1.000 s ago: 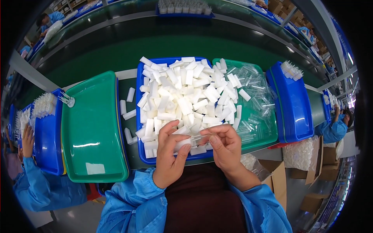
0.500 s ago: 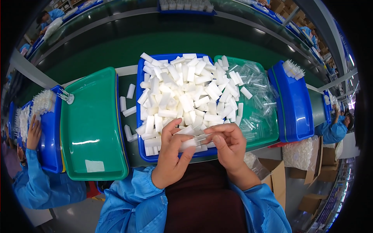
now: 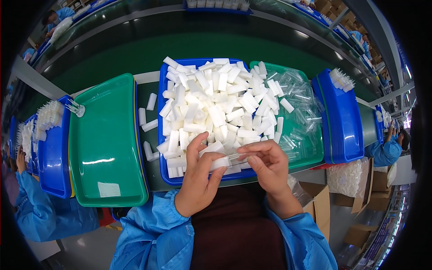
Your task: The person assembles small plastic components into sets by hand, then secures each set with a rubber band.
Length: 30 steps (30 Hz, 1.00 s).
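Observation:
Just over the near edge of a blue tray [image 3: 161, 168], my two hands meet. My left hand [image 3: 197, 182] is closed, thumb and fingers pinching a white foam block [image 3: 219, 164]. With thumb and fingertips my right hand [image 3: 270, 171] grips a thin clear plastic tube [image 3: 236, 157]. The tube's left end is at the block's right end; whether the block is partly inside I cannot tell. Behind my hands, a heap of white foam blocks [image 3: 216, 110] fills the tray. Several clear tubes [image 3: 297, 94] lie in a green tray [image 3: 317, 155] to the right.
An upright-rimmed green tray [image 3: 105, 153] stands at left, with a small white pronged part [image 3: 77, 108] on its far corner. Stacked blue trays [image 3: 344, 132] stand at right. Loose foam blocks [image 3: 150, 126] lie between trays. A co-worker's sleeve [image 3: 49, 209] is at far left; cardboard boxes [image 3: 318, 202] at right.
My right hand has shifted slightly right, and more of the tube shows between my hands. The co-worker's hand at left has moved away from the nearer blue tray.

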Each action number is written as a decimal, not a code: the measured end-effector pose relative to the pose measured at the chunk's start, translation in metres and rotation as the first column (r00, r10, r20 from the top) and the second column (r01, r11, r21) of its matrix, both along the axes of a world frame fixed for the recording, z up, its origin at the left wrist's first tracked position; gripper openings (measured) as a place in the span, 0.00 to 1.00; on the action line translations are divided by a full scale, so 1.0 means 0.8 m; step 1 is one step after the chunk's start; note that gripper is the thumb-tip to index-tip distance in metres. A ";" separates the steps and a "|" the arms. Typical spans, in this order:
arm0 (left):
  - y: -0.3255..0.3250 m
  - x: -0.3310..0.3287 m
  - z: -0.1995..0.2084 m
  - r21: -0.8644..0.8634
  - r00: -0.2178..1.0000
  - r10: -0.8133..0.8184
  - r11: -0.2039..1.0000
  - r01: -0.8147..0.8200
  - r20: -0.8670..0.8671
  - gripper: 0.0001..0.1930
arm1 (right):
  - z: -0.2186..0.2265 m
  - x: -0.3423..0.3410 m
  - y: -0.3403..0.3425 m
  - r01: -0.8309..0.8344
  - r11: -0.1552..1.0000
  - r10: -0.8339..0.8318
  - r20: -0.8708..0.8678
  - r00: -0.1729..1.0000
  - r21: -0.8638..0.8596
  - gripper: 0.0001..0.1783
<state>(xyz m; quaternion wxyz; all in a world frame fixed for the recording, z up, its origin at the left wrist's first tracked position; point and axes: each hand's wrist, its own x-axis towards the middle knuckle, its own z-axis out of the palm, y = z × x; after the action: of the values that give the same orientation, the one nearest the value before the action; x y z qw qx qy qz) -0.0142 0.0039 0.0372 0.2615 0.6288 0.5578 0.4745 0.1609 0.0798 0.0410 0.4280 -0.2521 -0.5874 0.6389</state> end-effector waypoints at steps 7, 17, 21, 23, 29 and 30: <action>0.000 0.001 -0.007 0.048 0.998 0.027 0.999 -0.024 -0.055 0.15 | -0.001 -0.001 0.002 -0.003 0.986 0.007 0.026 1.000 -0.168 0.12; -0.008 0.015 -0.043 0.314 0.974 -0.015 0.948 -0.059 0.228 0.39 | 0.004 -0.003 -0.010 -0.002 0.993 -0.010 0.107 0.994 0.116 0.09; -0.004 0.023 -0.048 0.452 0.982 -0.049 0.891 -0.040 0.183 0.40 | -0.008 -0.008 -0.028 -0.006 0.986 -0.025 0.182 0.983 0.165 0.10; -0.003 0.028 -0.055 0.493 0.976 -0.065 0.869 -0.048 0.210 0.40 | -0.010 -0.010 -0.035 0.003 0.986 -0.034 0.191 0.981 0.164 0.11; -0.005 0.025 -0.042 0.435 0.977 -0.070 0.900 -0.025 0.200 0.41 | 0.000 0.001 -0.025 0.010 0.960 -0.063 0.183 0.981 0.280 0.11; -0.003 0.025 -0.041 0.467 0.925 -0.177 0.884 0.000 0.337 0.38 | 0.007 0.005 -0.022 -0.031 0.921 -0.068 0.239 0.969 0.388 0.11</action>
<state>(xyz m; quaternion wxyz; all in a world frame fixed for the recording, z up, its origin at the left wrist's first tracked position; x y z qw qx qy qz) 0.0060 0.0014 0.0045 0.2278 0.5970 0.3408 0.6896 0.1647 0.0624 0.0468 0.3985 -0.2456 -0.7488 0.4692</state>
